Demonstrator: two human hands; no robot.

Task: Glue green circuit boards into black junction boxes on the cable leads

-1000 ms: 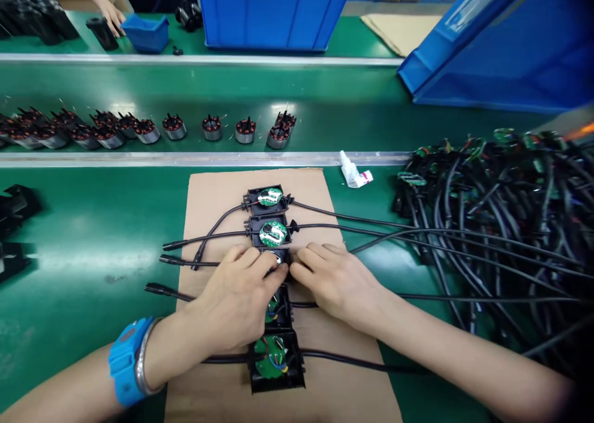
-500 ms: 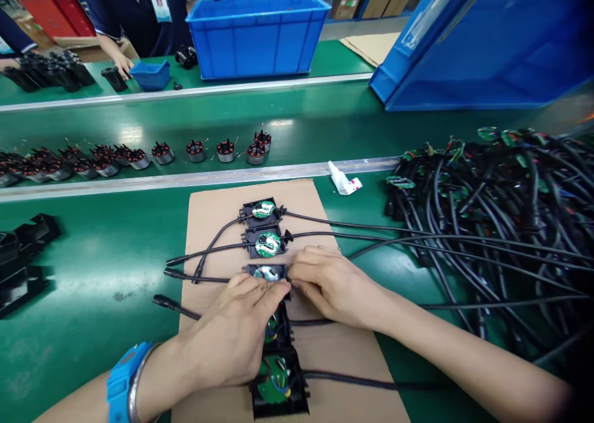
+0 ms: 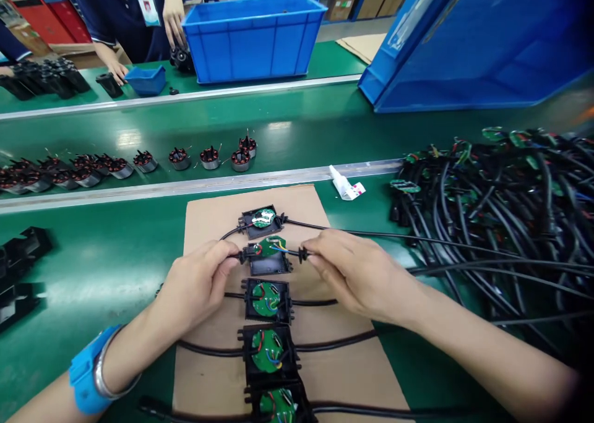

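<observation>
My left hand (image 3: 197,281) pinches the black cable at the left of a green circuit board (image 3: 271,246). My right hand (image 3: 355,274) pinches the black cable (image 3: 292,252) on its right, beside a grommet (image 3: 303,254). Between them the board is raised and tilted, with coloured wires showing, over an open black plastic housing (image 3: 270,264). Behind it, another housing (image 3: 263,232) holds a board with white markings. Nearer me, several more housings (image 3: 247,315) stand in a column, each with a green board and cables out both sides.
Cardboard (image 3: 213,380) lies under the housings. A heap of black cables (image 3: 468,225) with boards is at right. Motor stators (image 3: 143,161) line the channel ahead, near a white tube (image 3: 344,185). Blue bins (image 3: 255,39) stand beyond, beside a co-worker's hands (image 3: 174,15). Black parts (image 3: 23,250) lie left.
Both hands have moved away from the third housing to the second. Its board, flat before, is now lifted and tilted between them. The co-worker's hand has come down onto a dark part.
</observation>
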